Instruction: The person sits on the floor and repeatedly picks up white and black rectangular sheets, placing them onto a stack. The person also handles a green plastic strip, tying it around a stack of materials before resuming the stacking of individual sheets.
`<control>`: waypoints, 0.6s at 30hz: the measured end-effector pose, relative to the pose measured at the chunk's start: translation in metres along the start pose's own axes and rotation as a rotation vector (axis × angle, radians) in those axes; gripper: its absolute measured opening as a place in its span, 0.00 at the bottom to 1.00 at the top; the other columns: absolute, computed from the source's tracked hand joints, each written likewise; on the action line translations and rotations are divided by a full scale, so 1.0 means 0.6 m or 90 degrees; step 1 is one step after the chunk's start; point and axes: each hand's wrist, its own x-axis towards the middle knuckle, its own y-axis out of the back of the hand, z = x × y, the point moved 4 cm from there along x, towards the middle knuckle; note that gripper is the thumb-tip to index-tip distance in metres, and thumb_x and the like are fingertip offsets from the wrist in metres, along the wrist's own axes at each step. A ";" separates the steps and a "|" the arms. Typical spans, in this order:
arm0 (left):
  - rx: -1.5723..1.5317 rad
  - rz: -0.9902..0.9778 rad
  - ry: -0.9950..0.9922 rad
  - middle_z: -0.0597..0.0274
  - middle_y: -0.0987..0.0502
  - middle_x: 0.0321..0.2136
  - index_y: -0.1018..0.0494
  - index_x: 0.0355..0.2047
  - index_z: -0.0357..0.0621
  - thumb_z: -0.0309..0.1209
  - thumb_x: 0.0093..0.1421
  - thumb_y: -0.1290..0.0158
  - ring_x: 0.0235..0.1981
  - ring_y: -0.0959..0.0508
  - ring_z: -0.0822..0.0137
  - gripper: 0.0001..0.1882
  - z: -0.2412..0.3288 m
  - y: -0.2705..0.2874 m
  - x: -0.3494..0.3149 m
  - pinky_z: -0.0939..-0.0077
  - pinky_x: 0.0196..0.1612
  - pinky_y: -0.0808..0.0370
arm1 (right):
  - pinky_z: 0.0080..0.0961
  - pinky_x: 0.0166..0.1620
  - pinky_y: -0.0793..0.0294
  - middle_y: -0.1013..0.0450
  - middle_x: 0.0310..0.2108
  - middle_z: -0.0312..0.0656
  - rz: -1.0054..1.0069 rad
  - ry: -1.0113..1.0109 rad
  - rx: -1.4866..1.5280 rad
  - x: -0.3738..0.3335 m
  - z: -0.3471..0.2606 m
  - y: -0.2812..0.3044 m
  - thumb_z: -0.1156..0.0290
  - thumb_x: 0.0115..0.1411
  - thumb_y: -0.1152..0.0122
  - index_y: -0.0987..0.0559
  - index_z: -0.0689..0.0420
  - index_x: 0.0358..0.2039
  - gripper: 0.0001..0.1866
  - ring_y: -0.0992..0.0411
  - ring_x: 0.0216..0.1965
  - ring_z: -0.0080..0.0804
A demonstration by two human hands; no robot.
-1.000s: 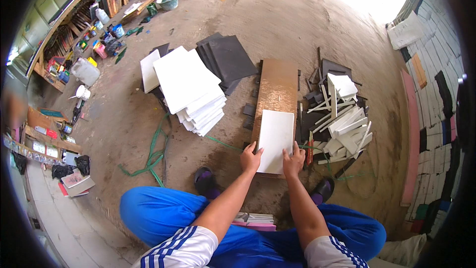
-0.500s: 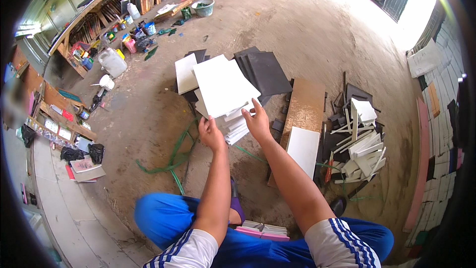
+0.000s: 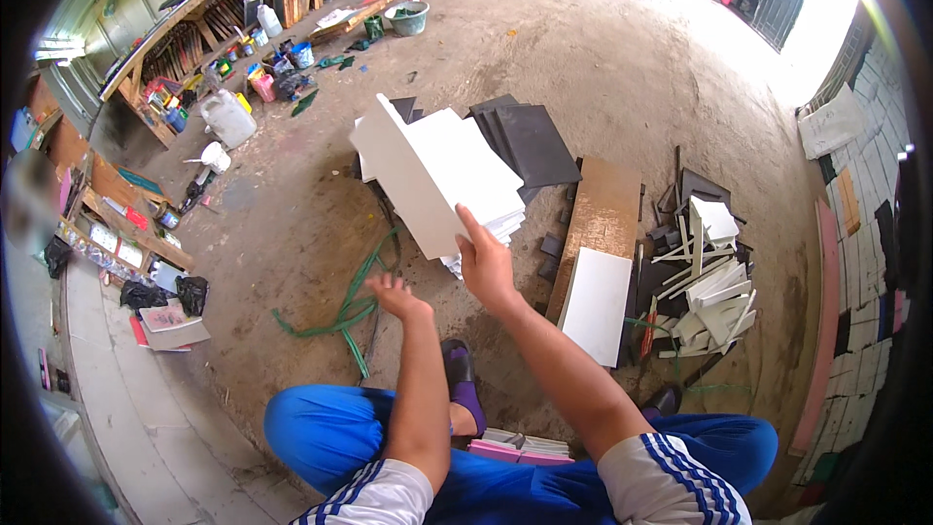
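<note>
Jug point(image 3: 228, 120): pale plastic, well left of the brown board point(image 3: 604, 196), apart from both our hands.
Green strap point(image 3: 347, 323): looped on the floor left of the brown board, near our left hand; we judge it the likeliest thing to snag.
Left hand point(image 3: 400, 298): left of the brown board, released, its fingers loosely spread and slightly blurred. Half a second ago we had it at the top sheet's near edge; now it has come away.
Tilted sheet point(image 3: 408, 185): white, left of the brown board, tipped up steeply; it lay nearly flat before, so we now have it by one side only.
White stack point(image 3: 471, 160): left of the brown board, partly hidden by the tilted sheet.
Right hand point(image 3: 486, 262): left of the brown board, grasping the tilted sheet's near right edge, forefinger on it; we cannot make out the thumb.
Black sheets point(image 3: 544, 148): fanned, just left of the brown board's far end.
Short panel point(image 3: 595, 306): white, flat on the brown board's near end, taking up that stretch.
Offcuts point(image 3: 714, 277): white strips heaped right of the brown board, crowding that side.
</note>
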 end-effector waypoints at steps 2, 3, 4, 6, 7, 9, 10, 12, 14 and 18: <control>-0.012 -0.208 0.060 0.56 0.36 0.69 0.42 0.72 0.47 0.67 0.71 0.69 0.70 0.38 0.56 0.43 0.032 -0.002 0.007 0.51 0.72 0.49 | 0.42 0.49 0.20 0.19 0.42 0.55 -0.161 0.047 -0.048 -0.032 -0.015 -0.021 0.79 0.62 0.39 0.26 0.45 0.65 0.30 0.20 0.42 0.56; -0.127 -0.365 0.094 0.58 0.38 0.71 0.42 0.72 0.47 0.65 0.73 0.71 0.72 0.40 0.58 0.41 0.017 -0.014 0.017 0.58 0.72 0.49 | 0.41 0.49 0.20 0.20 0.43 0.54 -0.221 0.075 -0.047 -0.056 -0.022 -0.024 0.79 0.62 0.39 0.26 0.46 0.65 0.30 0.20 0.42 0.57; -0.093 -0.387 0.070 0.59 0.36 0.70 0.42 0.71 0.47 0.64 0.74 0.71 0.71 0.39 0.59 0.40 0.023 -0.012 0.007 0.59 0.71 0.46 | 0.42 0.48 0.20 0.19 0.43 0.54 -0.184 0.074 -0.052 -0.060 -0.032 -0.011 0.80 0.62 0.40 0.26 0.47 0.65 0.30 0.20 0.41 0.55; -0.091 -0.405 0.091 0.59 0.30 0.63 0.37 0.68 0.43 0.57 0.76 0.64 0.64 0.30 0.61 0.34 0.032 -0.035 -0.043 0.64 0.65 0.35 | 0.42 0.46 0.20 0.19 0.43 0.54 -0.100 0.054 -0.038 -0.052 -0.022 0.028 0.80 0.63 0.40 0.27 0.48 0.66 0.30 0.18 0.40 0.50; -0.044 -0.407 0.028 0.58 0.28 0.61 0.36 0.67 0.41 0.54 0.76 0.60 0.61 0.29 0.62 0.32 0.039 -0.044 -0.065 0.65 0.63 0.34 | 0.41 0.45 0.20 0.19 0.43 0.54 -0.057 0.031 -0.014 -0.053 -0.013 0.048 0.80 0.64 0.40 0.27 0.47 0.66 0.30 0.18 0.41 0.48; 0.051 -0.405 -0.102 0.58 0.25 0.57 0.33 0.65 0.38 0.48 0.76 0.54 0.57 0.26 0.65 0.28 0.052 -0.051 -0.093 0.68 0.60 0.30 | 0.30 0.42 0.21 0.19 0.39 0.54 -0.106 -0.101 0.013 -0.059 -0.008 0.088 0.78 0.65 0.38 0.30 0.49 0.68 0.31 0.19 0.37 0.30; -0.012 -0.414 -0.115 0.57 0.22 0.53 0.30 0.63 0.36 0.40 0.74 0.48 0.53 0.24 0.67 0.24 0.053 -0.062 -0.107 0.71 0.57 0.29 | 0.28 0.42 0.21 0.19 0.39 0.52 -0.083 -0.073 -0.032 -0.063 0.000 0.111 0.77 0.66 0.37 0.32 0.49 0.69 0.32 0.21 0.37 0.27; 0.056 -0.436 -0.156 0.54 0.23 0.56 0.31 0.63 0.34 0.39 0.74 0.50 0.55 0.25 0.63 0.24 0.050 -0.079 -0.139 0.67 0.60 0.30 | 0.26 0.44 0.22 0.20 0.42 0.50 -0.042 -0.070 -0.043 -0.068 0.016 0.147 0.75 0.66 0.36 0.35 0.49 0.71 0.34 0.23 0.39 0.25; 0.154 -0.468 -0.214 0.53 0.22 0.55 0.31 0.64 0.32 0.37 0.73 0.48 0.55 0.24 0.64 0.25 0.054 -0.092 -0.193 0.67 0.60 0.30 | 0.27 0.47 0.22 0.21 0.47 0.49 -0.009 -0.127 0.024 -0.078 0.034 0.179 0.74 0.66 0.36 0.37 0.48 0.73 0.36 0.23 0.42 0.28; 0.289 -0.579 -0.230 0.53 0.19 0.52 0.30 0.64 0.35 0.34 0.71 0.44 0.50 0.22 0.68 0.25 0.010 -0.120 -0.296 0.72 0.55 0.26 | 0.25 0.46 0.23 0.23 0.44 0.43 0.207 0.012 0.001 -0.098 0.106 0.244 0.76 0.66 0.36 0.40 0.54 0.73 0.37 0.24 0.42 0.26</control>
